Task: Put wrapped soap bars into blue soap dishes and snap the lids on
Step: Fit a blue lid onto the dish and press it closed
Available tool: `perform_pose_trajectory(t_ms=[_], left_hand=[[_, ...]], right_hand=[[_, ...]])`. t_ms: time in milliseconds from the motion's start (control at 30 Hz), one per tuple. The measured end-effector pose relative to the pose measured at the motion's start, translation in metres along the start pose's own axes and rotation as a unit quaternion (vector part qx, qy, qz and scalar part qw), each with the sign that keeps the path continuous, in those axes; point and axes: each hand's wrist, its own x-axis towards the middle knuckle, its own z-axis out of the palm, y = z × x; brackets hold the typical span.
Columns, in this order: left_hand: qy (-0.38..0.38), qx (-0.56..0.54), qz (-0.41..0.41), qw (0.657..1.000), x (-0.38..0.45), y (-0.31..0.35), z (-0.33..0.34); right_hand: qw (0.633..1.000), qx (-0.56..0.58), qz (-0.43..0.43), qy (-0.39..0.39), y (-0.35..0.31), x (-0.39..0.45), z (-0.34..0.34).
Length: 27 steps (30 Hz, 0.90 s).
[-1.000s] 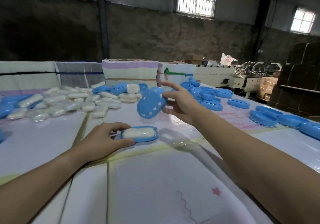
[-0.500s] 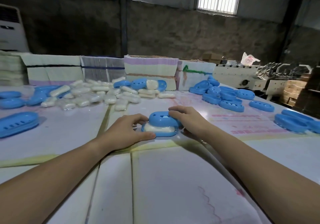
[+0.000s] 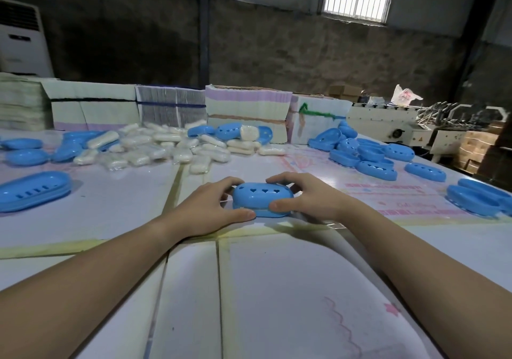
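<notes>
in the head view, the blue soap dish sat on the counter, near its middle, with its lid already on top. the left hand and the right hand each held one end of it, the fingers curled around the lid and the thumbs at the near edge. the lid looked almost seated, so the pressing step seemed nearly finished, though a snap could not be confirmed. the lid was smooth glossy blue with heart-shaped holes in a row. much work seemed left: a pile of wrapped soap bars lay further back, loose lids were heaped to the right, and an empty dish base waited at the left.
</notes>
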Motion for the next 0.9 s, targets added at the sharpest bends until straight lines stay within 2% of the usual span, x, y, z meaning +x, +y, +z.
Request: perform_pose_trajectory(t_ms=[300,500,733,900], left_hand=[[-0.019,0.010,0.033,0.999,-0.0008,0.0010,0.0005],[-0.031,0.015,0.035,0.999,-0.0006,-0.0012,0.0009],[-0.022,-0.020,0.031,0.999,0.0005,-0.0030,-0.0019],[-0.030,-0.030,0.028,0.999,-0.0014,0.0026,-0.0031]], right_hand=[[0.998,-0.055,-0.013,0.007,0.0022,-0.0014,-0.0040],[0.997,-0.071,-0.037,-0.023,0.0080,-0.0047,-0.0070],[0.990,-0.125,-0.067,-0.011,0.0036,-0.0040,-0.0044],[0.992,-0.106,-0.067,-0.008,0.0027,-0.0051,-0.0038]])
